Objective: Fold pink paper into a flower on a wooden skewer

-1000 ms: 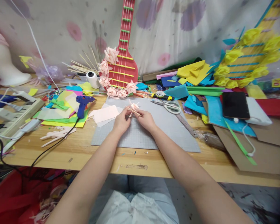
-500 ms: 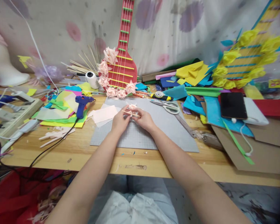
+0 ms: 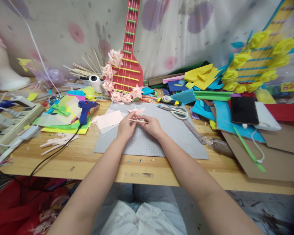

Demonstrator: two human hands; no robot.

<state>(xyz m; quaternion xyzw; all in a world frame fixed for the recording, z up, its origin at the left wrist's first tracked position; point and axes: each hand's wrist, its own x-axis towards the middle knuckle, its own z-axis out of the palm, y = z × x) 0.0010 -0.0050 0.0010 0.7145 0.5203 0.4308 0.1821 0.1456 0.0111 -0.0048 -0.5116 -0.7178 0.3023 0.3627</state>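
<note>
My left hand (image 3: pixel 125 128) and my right hand (image 3: pixel 152 126) meet over the grey cutting mat (image 3: pixel 181 140), fingers closed. Between their fingertips is a pale pink paper piece (image 3: pixel 139 111) with pointed, petal-like edges, mostly pinched by the left. A thin pale stick (image 3: pixel 136 120) lies crosswise in front of it, its right end at the fingers of my right hand. The fingers partly hide both things. Flat pink paper sheets (image 3: pixel 109 119) lie beside my left hand. Scissors (image 3: pixel 178 113) rest on the mat beyond my right hand.
A blue glue gun (image 3: pixel 85 111) stands on coloured paper at the left, its black cord running off the table edge. The red paper instrument (image 3: pixel 129 70) with pink flowers leans at the back. A ruler (image 3: pixel 194 131), cardboard (image 3: pixel 271 163) and a phone (image 3: pixel 244 110) are at the right.
The pink paper between my fingers has turned, and more of a petal shows on the right. My hands stay in nearly the same place; the stick has shifted slightly.
</note>
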